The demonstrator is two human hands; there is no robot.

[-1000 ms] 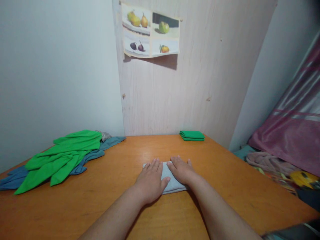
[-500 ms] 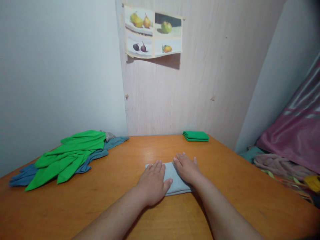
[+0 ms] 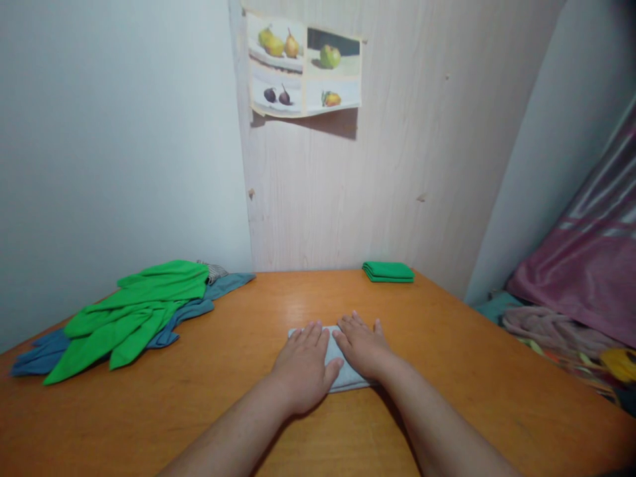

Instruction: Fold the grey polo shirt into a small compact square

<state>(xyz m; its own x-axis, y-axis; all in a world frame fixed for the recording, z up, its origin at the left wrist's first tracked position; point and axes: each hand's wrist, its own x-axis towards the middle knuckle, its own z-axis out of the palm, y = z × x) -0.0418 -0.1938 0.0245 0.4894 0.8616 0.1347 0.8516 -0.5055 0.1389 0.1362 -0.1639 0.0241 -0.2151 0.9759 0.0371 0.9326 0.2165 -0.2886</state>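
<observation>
A pale grey folded cloth point(image 3: 342, 379) lies flat on the wooden table point(image 3: 238, 411), its layered front edge facing me. My left hand point(image 3: 305, 371) rests open on its left part, fingers pointing away and thumb stretched toward the middle. On the right part lies my right hand point(image 3: 362, 346), also open, palm down with fingers spread. Both hands cover much of the cloth, so its side edges are partly hidden. Neither hand grips anything.
At the left of the table lies a loose heap of bright green cloth point(image 3: 144, 298) over blue cloth point(image 3: 42, 354). A folded green cloth point(image 3: 388, 271) sits at the far edge. Beyond the right edge are pink satin fabric point(image 3: 571, 281) and piled textiles.
My right hand has slid a little left and toward me across the grey cloth, closer to my left hand. The left hand has stayed nearly in place.
</observation>
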